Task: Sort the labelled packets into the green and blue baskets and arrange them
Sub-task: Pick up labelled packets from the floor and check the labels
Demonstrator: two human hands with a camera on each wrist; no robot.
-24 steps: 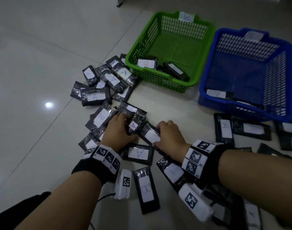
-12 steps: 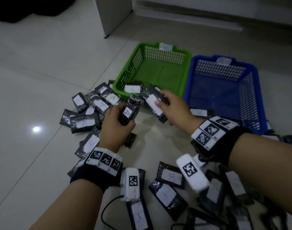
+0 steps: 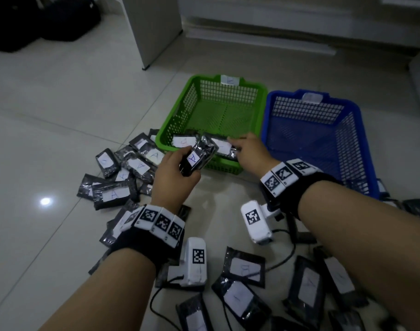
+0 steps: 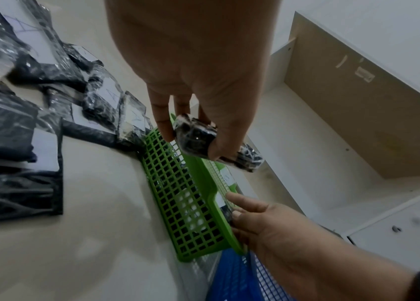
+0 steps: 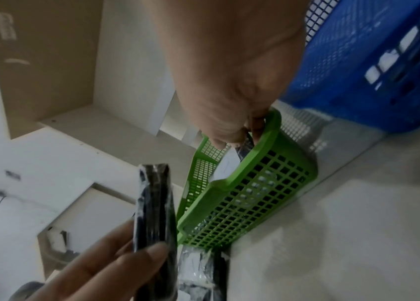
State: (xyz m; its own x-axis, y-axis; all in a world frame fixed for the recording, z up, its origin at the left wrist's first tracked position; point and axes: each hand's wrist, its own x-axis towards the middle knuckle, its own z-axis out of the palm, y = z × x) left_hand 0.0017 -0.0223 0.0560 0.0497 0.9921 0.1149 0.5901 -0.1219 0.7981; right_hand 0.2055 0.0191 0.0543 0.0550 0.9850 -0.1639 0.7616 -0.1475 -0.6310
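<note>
The green basket (image 3: 192,99) and the blue basket (image 3: 352,144) stand side by side on the floor. My left hand (image 3: 187,164) grips a black packet marked A (image 3: 200,152), held above the floor just in front of the green basket's near rim. In the left wrist view that packet (image 4: 196,138) sits between thumb and fingers. My right hand (image 3: 237,145) reaches over the near right corner of the green basket and pinches a labelled packet (image 3: 222,145) lying inside. Another labelled packet (image 3: 184,141) lies beside it in the basket.
Several loose packets lie in a pile on the floor to the left (image 3: 113,192), and more lie near me under my arms (image 3: 240,299). A white cabinet (image 3: 154,32) stands behind the baskets, with dark bags (image 3: 37,17) at the far left.
Both hands lifted a packet each off the floor pile and moved forward. The right hand carried its packet over the rim into the green basket; the left followed to the basket's front.
</note>
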